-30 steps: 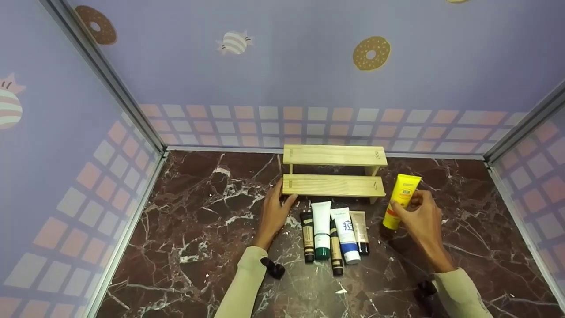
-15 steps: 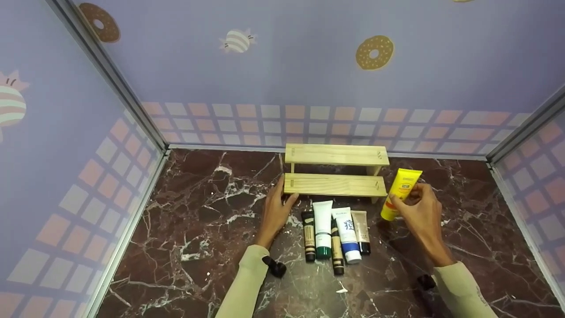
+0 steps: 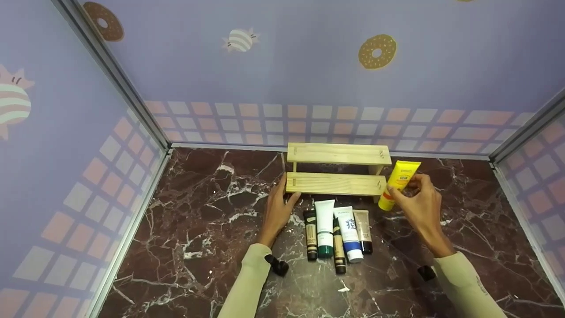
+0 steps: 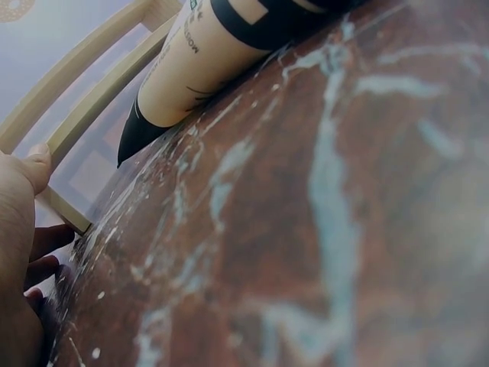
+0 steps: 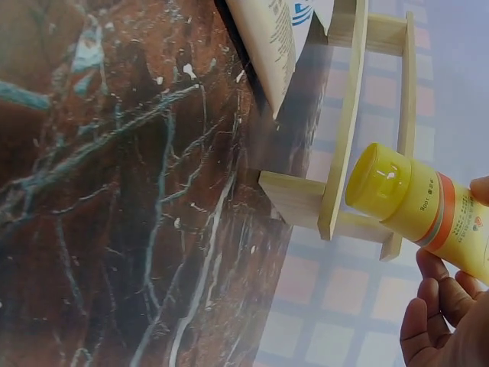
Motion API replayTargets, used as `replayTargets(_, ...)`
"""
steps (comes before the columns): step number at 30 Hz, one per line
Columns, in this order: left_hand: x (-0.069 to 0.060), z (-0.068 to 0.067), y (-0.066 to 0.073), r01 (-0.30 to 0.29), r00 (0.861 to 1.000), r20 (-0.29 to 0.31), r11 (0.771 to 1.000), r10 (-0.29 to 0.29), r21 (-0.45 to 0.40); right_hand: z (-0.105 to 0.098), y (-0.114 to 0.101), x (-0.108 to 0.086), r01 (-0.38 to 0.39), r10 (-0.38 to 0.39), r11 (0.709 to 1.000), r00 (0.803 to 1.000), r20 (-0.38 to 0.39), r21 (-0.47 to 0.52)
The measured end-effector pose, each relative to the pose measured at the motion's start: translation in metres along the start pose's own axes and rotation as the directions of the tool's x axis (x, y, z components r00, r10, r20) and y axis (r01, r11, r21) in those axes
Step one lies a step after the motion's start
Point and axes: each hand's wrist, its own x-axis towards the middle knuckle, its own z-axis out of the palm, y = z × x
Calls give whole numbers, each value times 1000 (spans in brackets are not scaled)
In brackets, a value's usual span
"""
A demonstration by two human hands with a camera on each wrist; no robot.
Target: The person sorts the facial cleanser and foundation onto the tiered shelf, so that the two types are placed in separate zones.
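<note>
My right hand (image 3: pixel 420 207) pinches a yellow squeeze tube (image 3: pixel 399 183) between thumb and fingers. The tube leans with its cap downward, raised off the surface beside the right end of a two-step wooden display rack (image 3: pixel 335 183). In the right wrist view the yellow cap (image 5: pixel 378 180) points toward the rack's lower step. At the rack's left end, my left hand (image 3: pixel 277 212) holds the lower step's corner, thumb in front and fingers along the side; the left wrist view shows the thumb (image 4: pixel 38 164) against the wood. Both rack steps are bare.
Several tubes lie side by side before the rack: a black-and-beige one (image 3: pixel 311 236), a white one with green cap (image 3: pixel 325 227), another black-and-beige one (image 3: pixel 339 247), a white-and-blue one (image 3: pixel 349 234) and a beige one (image 3: pixel 363 229). A patterned wall (image 3: pixel 265 79) stands behind.
My right hand has carried the yellow tube away from me and slightly left, nearer the rack's lower step. The left hand stays at the rack's left end. The view has shifted slightly.
</note>
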Motion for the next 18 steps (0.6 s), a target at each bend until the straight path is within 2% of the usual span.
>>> replayTargets(7, 3, 2, -1, -17, 1000, -11, 1000, 17, 15, 9, -10, 14, 25, -25, 999, 1000, 2, 40)
replayTargets(12, 3, 1, -2, 2, 1000, -6, 1000, -2, 12, 20, -23, 27, 73, -73, 994, 997, 1, 76)
replayTargets(18, 1, 1, -2, 28, 1000, 4, 1000, -29, 11, 31, -37, 37, 83, -86, 993, 996, 29, 89)
